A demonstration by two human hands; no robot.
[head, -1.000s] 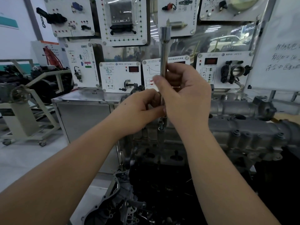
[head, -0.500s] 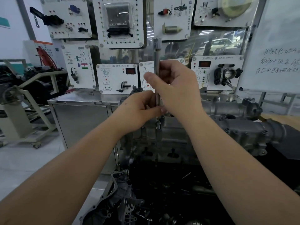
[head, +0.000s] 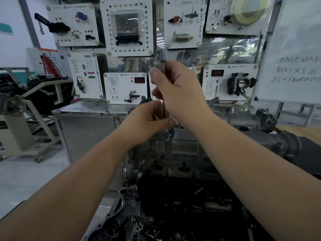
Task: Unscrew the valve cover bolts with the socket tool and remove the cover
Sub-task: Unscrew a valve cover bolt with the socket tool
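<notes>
Socket tool (head: 163, 80) is standing pretty much upright, and both hands are on it. Right hand (head: 180, 94) is wrapped around the upper part of the shaft, fingers curled round it with the thumb pressed on the near side, and a short bit of the tool sticks out above that hand. Left hand (head: 147, 119) is just below and to the left of the right one, pinching the lower part of the shaft between thumb and fingertips. Right under both hands there's a bolt (head: 168, 136) standing up out of the grey metal valve cover (head: 184, 150), more or less in line with the tool; can't tell if the tool's bottom end is actually seated on it, the hands hide that bit. Cover runs off to the right of the hands. Behind the hands is a wall of white training boards (head: 126, 26), and off to the right a whiteboard (head: 295, 66) with handwriting.
</notes>
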